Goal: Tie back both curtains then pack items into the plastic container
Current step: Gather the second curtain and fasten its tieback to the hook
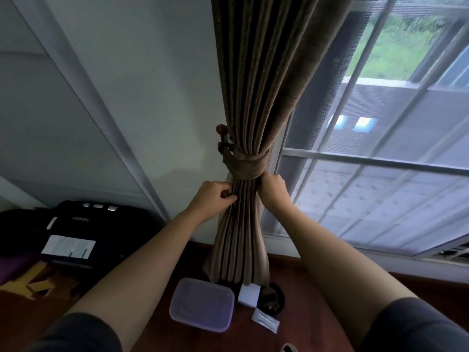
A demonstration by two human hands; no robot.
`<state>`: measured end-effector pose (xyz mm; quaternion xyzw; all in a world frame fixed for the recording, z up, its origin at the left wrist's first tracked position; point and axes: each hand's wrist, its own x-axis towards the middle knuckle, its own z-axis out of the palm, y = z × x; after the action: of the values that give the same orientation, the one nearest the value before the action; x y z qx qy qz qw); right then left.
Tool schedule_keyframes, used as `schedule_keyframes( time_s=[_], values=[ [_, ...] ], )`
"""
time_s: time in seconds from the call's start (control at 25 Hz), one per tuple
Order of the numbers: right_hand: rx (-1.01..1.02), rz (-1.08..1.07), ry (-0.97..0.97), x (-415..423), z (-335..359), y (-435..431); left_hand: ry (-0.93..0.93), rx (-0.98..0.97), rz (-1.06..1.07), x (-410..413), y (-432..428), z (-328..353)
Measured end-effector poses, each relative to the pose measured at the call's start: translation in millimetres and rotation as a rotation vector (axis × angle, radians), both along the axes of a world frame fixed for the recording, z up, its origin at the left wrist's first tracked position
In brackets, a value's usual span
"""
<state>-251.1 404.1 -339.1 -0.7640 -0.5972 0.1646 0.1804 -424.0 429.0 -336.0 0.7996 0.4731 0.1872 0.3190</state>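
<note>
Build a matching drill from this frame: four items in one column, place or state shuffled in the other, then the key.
1. tieback band
2. plastic container
3. left hand
4. black suitcase

A. pinching curtain folds below the band
B. lid on, on the wooden floor
C. wrapped round the curtain, hooked at the wall
D. by the wall, far left

Pairs: 1-C, 2-B, 3-A, 4-D

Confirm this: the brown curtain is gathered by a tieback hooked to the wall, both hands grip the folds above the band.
Not quite. In the head view the left hand and right hand grip the curtain folds below the tieback, not above it. The rest holds.
</note>
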Motion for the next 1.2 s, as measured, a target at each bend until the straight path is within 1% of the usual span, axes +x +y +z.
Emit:
schedule_keyframes(
  time_s=[0.12,0.24,0.32,0.44,0.6,0.68,0.76,0.84,0.88,1.0,1.12,1.2],
  values=[
    [0.016,0.025,0.026,8.0,-7.5,-3.4,-0.005,-0.019,-0.005,-5.0,6.1,-1.8],
    [0.134,0.027,0.074,11.1,-11.7,-16.6,-0.071,-0.015,0.028,-6.0,7.1,-1.6],
    [0.176,0.015,0.045,11.5,-11.3,-16.9,-0.084,-0.017,0.044,-5.1,9.9,2.2],
    [0.100,0.028,-0.074,13.9,-11.3,-11.4,0.009,0.050,-0.004,-0.7,10.6,2.5],
    [-0.029,-0.006,-0.114,24.5,-3.0,-6.9,0.093,0.096,-0.045,5.3,9.0,2.1],
    [-0.064,-0.006,-0.105,26.9,0.7,-13.4,0.093,0.088,-0.049,1.9,10.4,1.9],
    [-0.077,-0.001,-0.055,22.1,-1.6,-28.2,0.047,0.085,-0.029,-2.5,12.2,2.0],
    [-0.045,-0.021,0.038,11.6,-4.2,-40.8,0.004,0.097,-0.017,-1.9,11.3,6.2],
    [-0.005,-0.035,0.047,7.4,-4.7,-41.7,-0.010,0.104,-0.013,-0.5,11.7,8.7],
    [0.076,-0.028,-0.097,5.7,0.4,-36.2,-0.003,0.109,-0.009,4.5,10.9,15.3],
    [0.021,-0.003,-0.233,14.7,8.6,-31.3,0.043,0.084,0.010,5.5,7.4,20.3],
    [-0.001,0.054,-0.249,20.9,12.6,-27.0,0.074,0.075,0.022,5.8,2.5,24.7]
  ],
)
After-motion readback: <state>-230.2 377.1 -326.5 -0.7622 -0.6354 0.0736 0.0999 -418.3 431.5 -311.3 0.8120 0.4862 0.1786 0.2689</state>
